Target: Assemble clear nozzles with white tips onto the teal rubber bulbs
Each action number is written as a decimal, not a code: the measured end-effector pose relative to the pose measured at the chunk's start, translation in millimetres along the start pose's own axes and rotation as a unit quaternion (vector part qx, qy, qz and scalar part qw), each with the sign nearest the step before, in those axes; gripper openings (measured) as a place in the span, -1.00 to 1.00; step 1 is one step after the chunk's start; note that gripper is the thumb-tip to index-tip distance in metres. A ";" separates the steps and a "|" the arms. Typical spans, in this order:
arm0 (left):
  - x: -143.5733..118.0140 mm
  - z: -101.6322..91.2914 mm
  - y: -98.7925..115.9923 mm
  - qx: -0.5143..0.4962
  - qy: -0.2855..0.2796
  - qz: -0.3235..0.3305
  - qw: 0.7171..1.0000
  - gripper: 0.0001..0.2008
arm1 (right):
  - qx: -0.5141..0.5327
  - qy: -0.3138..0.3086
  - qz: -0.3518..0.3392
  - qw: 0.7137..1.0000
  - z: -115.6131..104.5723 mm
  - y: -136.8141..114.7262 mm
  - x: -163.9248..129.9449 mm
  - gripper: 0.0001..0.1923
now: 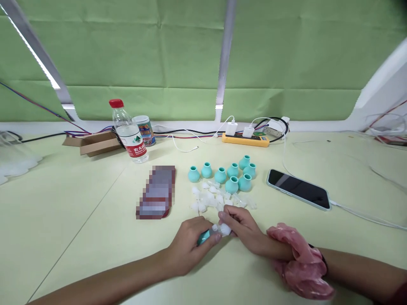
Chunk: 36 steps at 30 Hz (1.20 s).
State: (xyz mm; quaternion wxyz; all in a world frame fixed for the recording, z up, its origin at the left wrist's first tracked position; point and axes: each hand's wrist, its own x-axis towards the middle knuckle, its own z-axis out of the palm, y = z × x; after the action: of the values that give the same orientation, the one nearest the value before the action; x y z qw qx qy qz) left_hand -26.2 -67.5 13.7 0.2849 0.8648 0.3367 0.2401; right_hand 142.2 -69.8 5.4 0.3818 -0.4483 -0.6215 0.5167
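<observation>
Fingers of the left hand point(189, 245) wrap a teal cap point(203, 237) low on the pale table point(79, 220), while the right hand point(240, 226) pinches a small white piece point(225, 229) just beside it, both near the heap of white pieces point(210, 199) below the teal caps point(225, 173).

We have open bench point(79, 220) to the left and near right. Ahead, white pieces point(210, 199) and teal cups point(232, 173) crowd the middle, with a phone point(299, 189) and its cable point(365, 216) barring the right and a bottle point(129, 131) far left.
</observation>
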 end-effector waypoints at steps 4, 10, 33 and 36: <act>-1.0 -2.6 -0.5 -0.076 0.026 0.020 0.997 -0.77 | 0.119 0.015 0.109 0.987 -5.6 -7.5 9.6 -0.58; 3.8 -2.2 -4.2 -0.244 0.099 -0.133 0.955 -0.74 | -0.260 0.161 -0.170 0.937 -33.3 -4.8 28.1 -0.63; 9.2 -0.8 9.8 -0.360 0.221 -0.116 0.899 -0.89 | -0.073 -0.011 -0.087 0.993 3.8 -9.7 -3.9 -0.80; 9.7 -2.0 5.3 -0.376 0.205 -0.146 0.892 -0.88 | -0.061 -0.013 -0.083 0.995 1.6 -3.9 -1.4 -0.75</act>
State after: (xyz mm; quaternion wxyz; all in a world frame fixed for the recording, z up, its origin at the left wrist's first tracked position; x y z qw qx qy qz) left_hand -18.7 -63.2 20.8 0.5451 0.5654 0.3949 0.4767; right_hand 140.5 -71.9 9.0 0.3866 -0.4110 -0.6919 0.4505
